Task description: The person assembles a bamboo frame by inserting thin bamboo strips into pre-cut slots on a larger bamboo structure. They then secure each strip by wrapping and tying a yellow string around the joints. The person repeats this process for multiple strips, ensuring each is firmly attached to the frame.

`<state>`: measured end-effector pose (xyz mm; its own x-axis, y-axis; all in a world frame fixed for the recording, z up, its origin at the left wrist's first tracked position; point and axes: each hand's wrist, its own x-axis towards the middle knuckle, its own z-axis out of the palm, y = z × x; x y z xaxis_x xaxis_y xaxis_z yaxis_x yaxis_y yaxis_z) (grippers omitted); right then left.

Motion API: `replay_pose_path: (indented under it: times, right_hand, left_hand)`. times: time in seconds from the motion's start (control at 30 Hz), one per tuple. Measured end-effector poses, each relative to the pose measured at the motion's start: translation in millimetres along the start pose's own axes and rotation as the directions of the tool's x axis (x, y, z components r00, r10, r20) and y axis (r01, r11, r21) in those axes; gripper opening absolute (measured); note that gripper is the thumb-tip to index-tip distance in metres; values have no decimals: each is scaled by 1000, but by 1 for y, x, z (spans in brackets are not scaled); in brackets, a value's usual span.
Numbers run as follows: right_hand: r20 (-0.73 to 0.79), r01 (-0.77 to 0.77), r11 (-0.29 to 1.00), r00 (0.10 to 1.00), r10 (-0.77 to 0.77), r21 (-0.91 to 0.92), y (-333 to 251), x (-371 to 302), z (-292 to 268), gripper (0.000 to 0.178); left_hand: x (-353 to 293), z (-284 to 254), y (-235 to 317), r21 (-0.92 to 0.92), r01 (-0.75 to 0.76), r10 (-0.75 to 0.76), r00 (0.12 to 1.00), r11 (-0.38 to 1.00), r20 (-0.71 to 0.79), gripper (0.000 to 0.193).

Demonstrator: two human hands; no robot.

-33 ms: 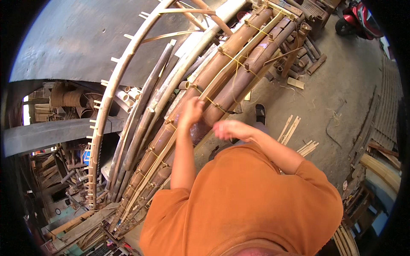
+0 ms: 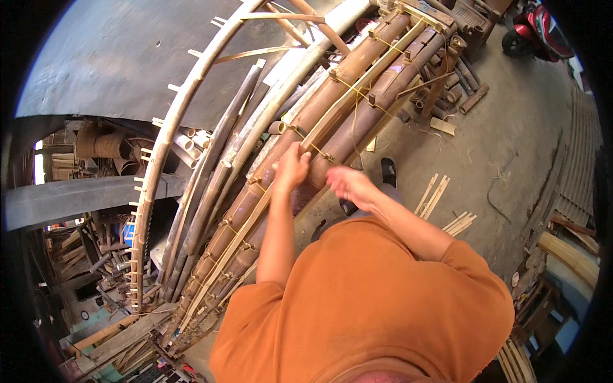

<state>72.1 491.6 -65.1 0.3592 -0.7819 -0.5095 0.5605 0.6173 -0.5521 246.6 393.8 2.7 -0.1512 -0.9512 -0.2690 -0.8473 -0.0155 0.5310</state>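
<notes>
My left hand [image 2: 292,168] is closed around a long pale bamboo strip [image 2: 322,131], which runs lengthwise between two thick brown bamboo poles. One is the left pole [image 2: 357,56]; the other is the darker right pole [image 2: 353,127]. Yellow cord [image 2: 348,85] crosses the poles and loops round short pegs standing up from them. Just right of the darker pole, my right hand [image 2: 353,186] hovers with curled fingers, the tips slightly smeared. Whatever those fingers may pinch is too small to make out.
Left of the poles stands a curved bamboo frame [image 2: 167,131] with protruding pegs. Cut strips [image 2: 434,195] lie on the floor at right, near my sandalled foot [image 2: 389,171]. Bamboo offcuts [image 2: 474,99] and a red motorbike [image 2: 543,35] are at the far right.
My right hand has shifted slightly up and to the right, and its fingers look less smeared. My left hand stays on the strip, a little further right in the picture.
</notes>
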Motion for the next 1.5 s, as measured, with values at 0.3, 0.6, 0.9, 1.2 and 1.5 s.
replay_pose_path:
  times: [0.3, 0.6, 0.9, 1.2, 1.5]
  right_hand:
    - [702, 659, 289, 708, 70, -694, -111, 21, 201, 34]
    - [632, 621, 346, 769, -94, -704, -136, 109, 113, 49]
    - [710, 717, 29, 694, -114, -696, -34, 18, 1, 40]
    - [-221, -189, -686, 974, -42, -703, 27, -34, -80, 22]
    - [177, 20, 968, 984, 25, -251, 129, -16, 105, 34]
  left_hand:
    - [20, 42, -38, 63, -212, 221, 921, 975, -321, 31]
    - [17, 43, -30, 11, -185, 168, 864, 983, -475, 19]
    - [52, -3, -1, -356, -340, 110, 838, 870, -534, 31]
    - [142, -3, -93, 94, -136, 165, 802, 986, -574, 37]
    - [-48, -82, -189, 110, -176, 182, 982, 978, -45, 33]
